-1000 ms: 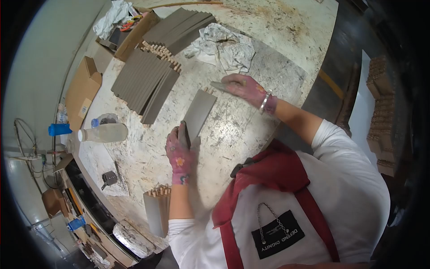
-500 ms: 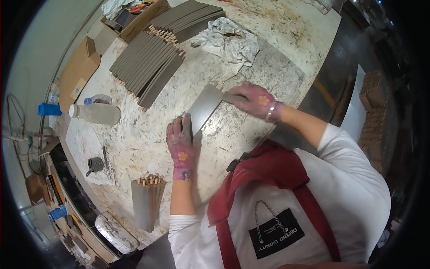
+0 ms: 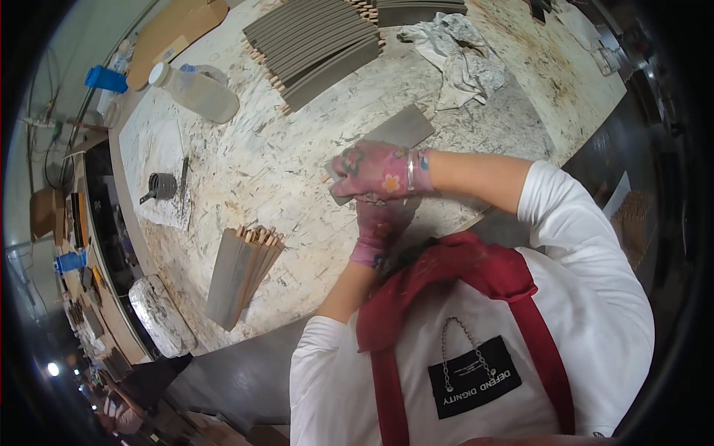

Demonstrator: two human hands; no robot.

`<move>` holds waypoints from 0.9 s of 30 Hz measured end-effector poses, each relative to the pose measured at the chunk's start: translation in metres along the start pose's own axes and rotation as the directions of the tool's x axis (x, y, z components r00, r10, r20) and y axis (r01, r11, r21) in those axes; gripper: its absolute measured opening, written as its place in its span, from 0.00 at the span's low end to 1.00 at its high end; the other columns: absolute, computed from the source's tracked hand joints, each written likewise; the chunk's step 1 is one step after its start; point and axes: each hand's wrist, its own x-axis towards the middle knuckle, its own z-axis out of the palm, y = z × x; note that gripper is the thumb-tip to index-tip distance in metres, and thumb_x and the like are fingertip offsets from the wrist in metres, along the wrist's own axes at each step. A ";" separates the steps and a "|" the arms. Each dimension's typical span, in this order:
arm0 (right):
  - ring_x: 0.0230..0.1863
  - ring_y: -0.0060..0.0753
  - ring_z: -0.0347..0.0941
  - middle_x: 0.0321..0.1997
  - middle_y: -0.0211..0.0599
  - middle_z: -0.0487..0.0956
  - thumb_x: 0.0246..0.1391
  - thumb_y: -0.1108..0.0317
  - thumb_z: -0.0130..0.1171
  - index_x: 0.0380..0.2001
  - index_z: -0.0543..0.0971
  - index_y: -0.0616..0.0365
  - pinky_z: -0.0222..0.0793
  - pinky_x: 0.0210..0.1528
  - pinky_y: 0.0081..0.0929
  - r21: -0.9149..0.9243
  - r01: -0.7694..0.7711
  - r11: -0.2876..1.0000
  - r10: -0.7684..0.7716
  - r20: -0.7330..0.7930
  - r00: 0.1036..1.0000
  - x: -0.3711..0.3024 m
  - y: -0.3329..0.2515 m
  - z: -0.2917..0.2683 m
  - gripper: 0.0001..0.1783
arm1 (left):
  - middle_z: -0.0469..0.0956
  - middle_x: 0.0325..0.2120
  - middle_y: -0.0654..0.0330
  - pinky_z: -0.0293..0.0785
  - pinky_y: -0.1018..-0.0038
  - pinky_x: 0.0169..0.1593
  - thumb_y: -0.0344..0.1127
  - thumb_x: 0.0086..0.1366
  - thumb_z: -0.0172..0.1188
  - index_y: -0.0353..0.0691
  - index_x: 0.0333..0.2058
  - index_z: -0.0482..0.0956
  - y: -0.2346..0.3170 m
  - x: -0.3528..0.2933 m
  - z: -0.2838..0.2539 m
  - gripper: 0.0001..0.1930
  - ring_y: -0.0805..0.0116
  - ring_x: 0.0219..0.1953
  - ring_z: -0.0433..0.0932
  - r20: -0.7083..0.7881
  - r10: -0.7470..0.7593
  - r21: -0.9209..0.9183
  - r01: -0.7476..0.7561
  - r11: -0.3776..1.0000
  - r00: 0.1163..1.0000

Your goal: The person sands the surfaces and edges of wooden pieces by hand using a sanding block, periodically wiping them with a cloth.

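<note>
A flat grey slat (image 3: 407, 126) lies slantwise over the worktable in front of me, its far right part bare. My right hand (image 3: 379, 172), in a pink flowered glove with soiled fingertips, is closed around the slat's left end. A light wooden peg (image 3: 326, 178) sticks out by its knuckles. Just below, my left hand (image 3: 378, 227) in a matching glove sits against the right one; its fingers are hidden, so its grip cannot be seen. Beyond the slat is a row of similar grey slats (image 3: 312, 48) with wooden pegs at their ends.
A smaller bundle of pegged slats (image 3: 236, 279) stands at the left near edge of the table (image 3: 297, 253). A crumpled white rag (image 3: 461, 63) lies far right. On the left are a cloudy plastic bottle (image 3: 197, 93), a dark round cup-like item (image 3: 160, 186) and a foil-covered block (image 3: 160, 316).
My right hand has gone from the slat's far end to its left end, crossing over my left hand. The slat has turned to lie flatter across the view, which itself has shifted.
</note>
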 end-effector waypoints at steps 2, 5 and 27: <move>0.48 0.47 0.77 0.44 0.41 0.76 0.51 0.63 0.61 0.46 0.81 0.38 0.75 0.46 0.40 0.147 -0.139 0.979 0.124 0.104 0.987 0.013 0.007 -0.005 0.17 | 0.79 0.51 0.51 0.67 0.47 0.60 0.54 0.59 0.65 0.41 0.51 0.80 0.000 0.001 -0.002 0.28 0.49 0.51 0.78 -0.071 0.063 0.107 -0.055 0.993 0.995; 0.51 0.49 0.76 0.46 0.43 0.75 0.50 0.64 0.62 0.42 0.81 0.40 0.76 0.47 0.42 -0.126 -0.030 0.992 0.024 -0.046 0.999 0.025 0.021 -0.016 0.13 | 0.77 0.54 0.50 0.64 0.47 0.64 0.53 0.56 0.67 0.37 0.54 0.78 0.004 0.004 -0.006 0.32 0.49 0.59 0.73 -0.057 0.090 0.257 -0.073 0.964 0.994; 0.54 0.50 0.74 0.52 0.45 0.75 0.55 0.55 0.62 0.47 0.83 0.42 0.73 0.53 0.41 0.072 -0.413 0.908 0.417 -0.256 0.872 0.026 0.036 -0.021 0.17 | 0.73 0.55 0.50 0.62 0.49 0.66 0.52 0.57 0.66 0.36 0.55 0.76 0.004 0.013 -0.012 0.32 0.47 0.61 0.68 -0.171 0.242 0.308 -0.181 0.934 0.955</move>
